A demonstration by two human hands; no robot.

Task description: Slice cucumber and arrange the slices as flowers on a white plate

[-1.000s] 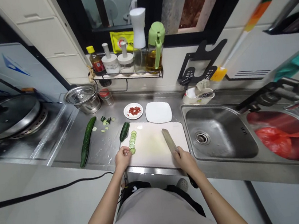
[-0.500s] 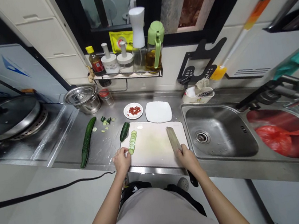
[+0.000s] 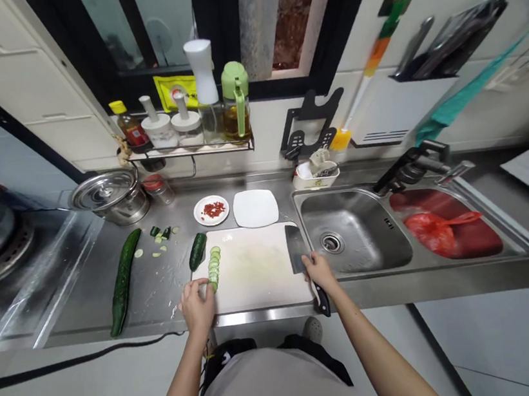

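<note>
My left hand [image 3: 197,305] rests at the lower left of the white cutting board [image 3: 257,293], its fingers slightly apart at the near end of a row of overlapping cucumber slices [image 3: 213,264]. My right hand [image 3: 319,270] grips a cleaver [image 3: 295,246] where blade meets handle; its black handle sticks out below the hand. The blade's broad side shows over the board's right edge. A cut piece of cucumber [image 3: 197,251] lies at the board's upper left edge. On the counter to the left is a long whole cucumber [image 3: 125,282], with cucumber scraps [image 3: 161,234] nearby.
Behind the board stand a small plate of chopped red pieces [image 3: 199,218] and a white square plate [image 3: 255,208]. A steel sink [image 3: 363,250] lies to the right. A lidded steel pot [image 3: 121,200] and a seasoning shelf [image 3: 190,149] are at the back.
My view has shifted to the right. The cleaver's blade has turned from nearly edge-on to showing its broad side. My left hand stays by the cucumber slices.
</note>
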